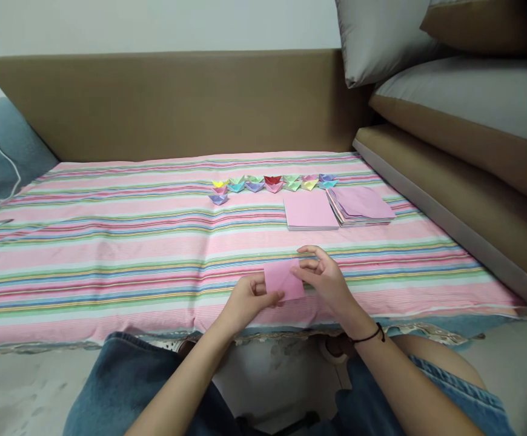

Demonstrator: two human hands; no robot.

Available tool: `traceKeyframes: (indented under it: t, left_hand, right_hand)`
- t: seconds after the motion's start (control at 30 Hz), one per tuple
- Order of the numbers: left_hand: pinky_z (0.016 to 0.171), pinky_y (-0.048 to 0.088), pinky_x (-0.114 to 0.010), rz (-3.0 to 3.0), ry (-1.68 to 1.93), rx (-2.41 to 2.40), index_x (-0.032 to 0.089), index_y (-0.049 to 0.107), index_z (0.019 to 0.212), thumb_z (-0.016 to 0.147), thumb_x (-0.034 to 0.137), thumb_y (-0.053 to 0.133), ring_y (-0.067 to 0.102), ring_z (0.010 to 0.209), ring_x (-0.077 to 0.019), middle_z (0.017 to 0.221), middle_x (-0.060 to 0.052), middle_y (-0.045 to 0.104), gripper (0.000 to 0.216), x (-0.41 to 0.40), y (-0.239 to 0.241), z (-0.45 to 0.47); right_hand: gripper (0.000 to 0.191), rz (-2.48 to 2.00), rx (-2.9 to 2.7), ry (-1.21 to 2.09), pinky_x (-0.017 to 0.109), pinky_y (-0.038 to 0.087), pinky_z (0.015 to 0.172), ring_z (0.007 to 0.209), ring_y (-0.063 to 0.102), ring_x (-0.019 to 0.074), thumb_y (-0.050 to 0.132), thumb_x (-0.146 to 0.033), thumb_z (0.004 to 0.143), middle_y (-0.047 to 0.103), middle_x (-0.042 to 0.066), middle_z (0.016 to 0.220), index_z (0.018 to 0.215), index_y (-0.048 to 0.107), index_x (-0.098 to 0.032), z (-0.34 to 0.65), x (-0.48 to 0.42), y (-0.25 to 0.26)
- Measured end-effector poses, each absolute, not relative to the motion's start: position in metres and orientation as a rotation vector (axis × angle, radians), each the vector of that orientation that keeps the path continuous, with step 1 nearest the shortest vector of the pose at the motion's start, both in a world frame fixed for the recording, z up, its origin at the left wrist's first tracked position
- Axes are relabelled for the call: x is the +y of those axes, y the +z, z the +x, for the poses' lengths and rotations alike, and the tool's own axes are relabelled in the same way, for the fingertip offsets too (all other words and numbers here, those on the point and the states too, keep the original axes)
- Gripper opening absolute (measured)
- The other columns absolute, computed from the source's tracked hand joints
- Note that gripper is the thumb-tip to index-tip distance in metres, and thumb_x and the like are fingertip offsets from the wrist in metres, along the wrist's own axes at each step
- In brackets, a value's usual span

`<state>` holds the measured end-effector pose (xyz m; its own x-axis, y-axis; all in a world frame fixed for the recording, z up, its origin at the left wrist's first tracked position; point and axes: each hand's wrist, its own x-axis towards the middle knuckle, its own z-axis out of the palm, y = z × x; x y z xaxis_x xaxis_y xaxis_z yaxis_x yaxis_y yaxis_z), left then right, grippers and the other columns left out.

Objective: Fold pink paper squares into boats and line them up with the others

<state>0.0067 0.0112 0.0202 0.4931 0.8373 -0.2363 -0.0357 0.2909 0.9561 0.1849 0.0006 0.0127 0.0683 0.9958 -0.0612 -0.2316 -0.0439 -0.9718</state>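
Note:
A small pink square of folded paper (284,281) is held up between my two hands, just above the near part of the striped cloth. My left hand (252,295) pinches its lower left side, thumb in front and fingers behind. At the upper right corner, my right hand (322,275) grips the paper between thumb and fingers, with the index finger raised. Beyond the hands lie a stack of pink square paper (311,211) and a looser, fanned stack (363,203) beside it. Several small folded paper boats (272,181) in many colours stand in rows behind the stacks.
The pink striped cloth (109,242) covers the long seat. A brown backrest board (177,106) rises at the back. Large cushions (472,103) are piled on the right. On the left are a blue cushion (9,136) and a white cable (6,158).

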Motion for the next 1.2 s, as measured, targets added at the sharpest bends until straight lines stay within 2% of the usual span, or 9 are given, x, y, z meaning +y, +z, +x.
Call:
traceKeyframes:
  t: [0.07, 0.17, 0.3, 0.5, 0.6, 0.8, 1.2]
  left_hand:
    - [0.06, 0.044, -0.024, 1.184, 0.706, 0.89, 0.012, 0.066, 0.081, 0.066, 0.038, 0.073, 0.058, 0.062, -0.0132, 0.067, -0.002, 0.064, 0.03, 0.011, 0.02, 0.006]
    - [0.055, 0.038, -0.021, 1.244, 0.811, 1.004, 0.012, 0.065, 0.067, 0.072, 0.042, 0.066, 0.051, 0.057, -0.0101, 0.062, 0.0, 0.06, 0.03, 0.012, 0.019, 0.004]
    - [0.051, 0.033, -0.021, 1.256, 0.823, 1.017, 0.013, 0.063, 0.061, 0.071, 0.042, 0.066, 0.046, 0.052, -0.0087, 0.054, 0.001, 0.055, 0.031, 0.014, 0.016, 0.003]
    - [0.048, 0.032, -0.02, 1.325, 0.84, 1.029, 0.013, 0.064, 0.07, 0.071, 0.04, 0.066, 0.044, 0.051, -0.0085, 0.055, 0.002, 0.053, 0.028, 0.011, 0.017, 0.005]
    - [0.049, 0.033, -0.02, 1.336, 0.893, 1.064, 0.013, 0.062, 0.07, 0.072, 0.04, 0.064, 0.044, 0.051, -0.0083, 0.056, 0.002, 0.053, 0.027, 0.01, 0.019, 0.006]
    - [0.051, 0.034, -0.02, 1.46, 0.84, 1.054, 0.015, 0.059, 0.071, 0.076, 0.035, 0.061, 0.045, 0.054, -0.0088, 0.059, 0.002, 0.053, 0.022, 0.01, 0.023, 0.007]
    - [0.055, 0.035, -0.022, 1.781, 0.872, 1.119, 0.018, 0.052, 0.075, 0.087, 0.03, 0.046, 0.046, 0.061, -0.0118, 0.066, 0.001, 0.052, 0.019, 0.004, 0.023, 0.01]
  right_hand:
    - [0.043, -1.129, -1.054, 1.323, 0.021, 0.04, 0.05, 0.053, 0.056, 0.0111, 0.075, -0.027, 0.065, 0.061, -0.006, 0.063, 0.098, 0.047, -0.024, 0.186, 0.0, 0.011]
    - [0.044, -1.141, -1.165, 1.375, 0.022, 0.042, 0.054, 0.058, 0.059, 0.0123, 0.074, -0.026, 0.066, 0.065, -0.003, 0.069, 0.101, 0.046, -0.024, 0.185, 0.0, 0.007]
    - [0.042, -1.148, -1.136, 1.327, 0.021, 0.042, 0.055, 0.06, 0.06, 0.0119, 0.072, -0.029, 0.069, 0.065, -0.002, 0.07, 0.101, 0.047, -0.024, 0.181, -0.001, 0.006]
    - [0.047, -1.208, -1.188, 1.28, 0.023, 0.046, 0.058, 0.062, 0.063, 0.0137, 0.076, -0.027, 0.064, 0.065, -0.003, 0.068, 0.101, 0.048, -0.024, 0.176, -0.003, 0.011]
    - [0.048, -1.176, -1.096, 1.27, 0.023, 0.046, 0.058, 0.063, 0.064, 0.0142, 0.076, -0.028, 0.064, 0.068, -0.002, 0.072, 0.101, 0.046, -0.024, 0.175, -0.003, 0.011]
    - [0.046, -1.158, -1.168, 1.246, 0.024, 0.048, 0.06, 0.062, 0.064, 0.0139, 0.077, -0.027, 0.064, 0.067, -0.003, 0.066, 0.099, 0.046, -0.024, 0.172, -0.006, 0.014]
    - [0.043, -1.158, -1.246, 1.178, 0.025, 0.051, 0.062, 0.062, 0.064, 0.0141, 0.074, -0.025, 0.067, 0.065, -0.004, 0.066, 0.099, 0.046, -0.025, 0.167, -0.007, 0.018]
